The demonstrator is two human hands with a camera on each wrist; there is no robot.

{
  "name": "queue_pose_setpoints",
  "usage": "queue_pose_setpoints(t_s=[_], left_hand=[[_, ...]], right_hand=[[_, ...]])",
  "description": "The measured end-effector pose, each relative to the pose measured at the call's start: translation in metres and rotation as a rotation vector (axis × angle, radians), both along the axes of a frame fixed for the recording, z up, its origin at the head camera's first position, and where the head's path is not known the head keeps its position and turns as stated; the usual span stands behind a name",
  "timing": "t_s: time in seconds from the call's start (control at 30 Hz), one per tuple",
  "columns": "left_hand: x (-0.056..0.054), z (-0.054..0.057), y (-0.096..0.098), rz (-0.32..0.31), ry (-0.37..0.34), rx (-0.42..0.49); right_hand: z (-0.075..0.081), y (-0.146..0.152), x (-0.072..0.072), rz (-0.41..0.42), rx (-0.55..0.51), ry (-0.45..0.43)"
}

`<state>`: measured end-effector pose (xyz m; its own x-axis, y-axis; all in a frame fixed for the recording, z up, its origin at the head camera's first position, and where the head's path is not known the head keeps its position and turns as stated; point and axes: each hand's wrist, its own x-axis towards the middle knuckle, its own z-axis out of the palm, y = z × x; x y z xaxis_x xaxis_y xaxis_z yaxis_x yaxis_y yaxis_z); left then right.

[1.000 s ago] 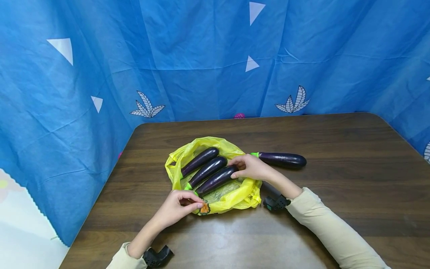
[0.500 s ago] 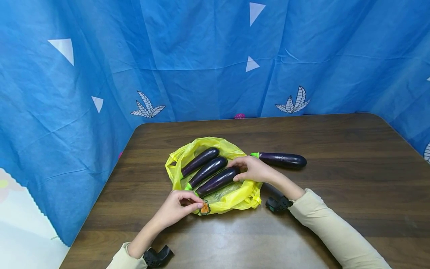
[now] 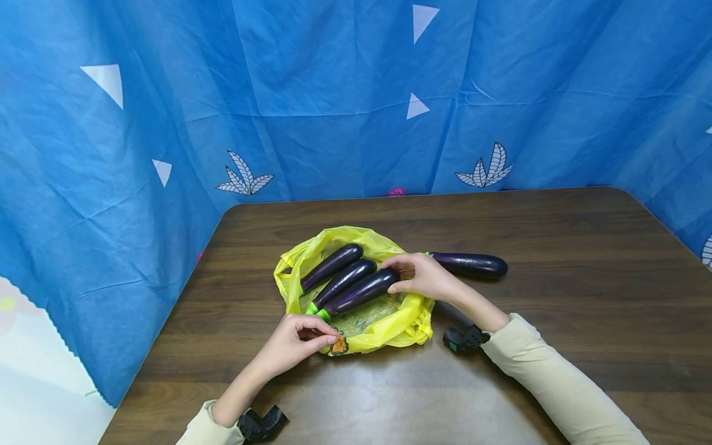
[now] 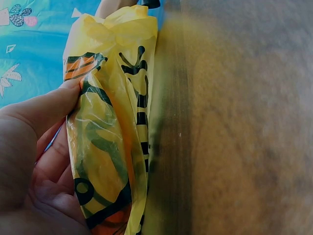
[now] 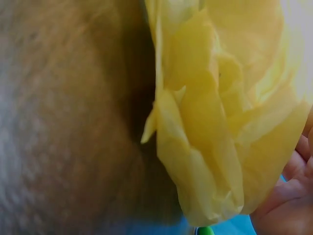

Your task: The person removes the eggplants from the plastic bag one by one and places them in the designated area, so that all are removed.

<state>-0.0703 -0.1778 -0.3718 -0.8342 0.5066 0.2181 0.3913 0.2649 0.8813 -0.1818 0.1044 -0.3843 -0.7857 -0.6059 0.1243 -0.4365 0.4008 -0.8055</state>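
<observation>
A yellow plastic bag (image 3: pixel 384 330) lies spread open on the table, its rim rolled outward. Three eggplants rest inside side by side: a far one (image 3: pixel 330 269), a middle one (image 3: pixel 345 284) and a near one (image 3: pixel 358 295). My right hand (image 3: pixel 425 276) reaches over the bag's right rim and holds the near eggplant by its blunt end, thumb on the near side. With thumb and fingers my left hand (image 3: pixel 297 340) pinches the bag's front rim; the left wrist view shows the thumb (image 4: pixel 58 105) on the printed plastic. In the right wrist view the bag (image 5: pixel 210 137) hides the eggplants.
Another eggplant (image 3: pixel 473 264) lies on the brown wooden table (image 3: pixel 556 321), right of the bag and just beyond my right forearm. A blue patterned curtain (image 3: pixel 345 80) hangs behind the table and down its left side.
The near eggplant has shifted slightly away from me, up against the middle one. My right hand has moved a little to the right; my left hand stays in place.
</observation>
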Motion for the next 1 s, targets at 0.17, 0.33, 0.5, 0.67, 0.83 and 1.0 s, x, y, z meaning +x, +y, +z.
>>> queue_pose_setpoints(t_s=[0.17,0.33,0.5,0.67,0.83,1.0], left_hand=[[0.0,0.0,0.0,0.001,0.004,0.0],[0.0,0.0,0.0,0.005,0.004,-0.005],[0.0,0.0,0.0,0.006,-0.004,-0.01],[0.0,0.0,0.001,0.008,-0.009,-0.011],[0.0,0.0,0.0,0.006,-0.02,-0.01],[0.0,0.0,0.0,0.007,-0.024,-0.012]], right_hand=[[0.002,0.003,0.001,-0.028,-0.023,0.003],[0.005,0.005,0.001,-0.04,-0.088,-0.007],[0.007,0.009,0.001,-0.057,-0.124,-0.023],[0.01,0.014,0.0,-0.072,-0.151,-0.043],[0.012,0.021,0.0,-0.104,-0.18,-0.047],[0.016,0.029,0.0,-0.137,-0.195,-0.036]])
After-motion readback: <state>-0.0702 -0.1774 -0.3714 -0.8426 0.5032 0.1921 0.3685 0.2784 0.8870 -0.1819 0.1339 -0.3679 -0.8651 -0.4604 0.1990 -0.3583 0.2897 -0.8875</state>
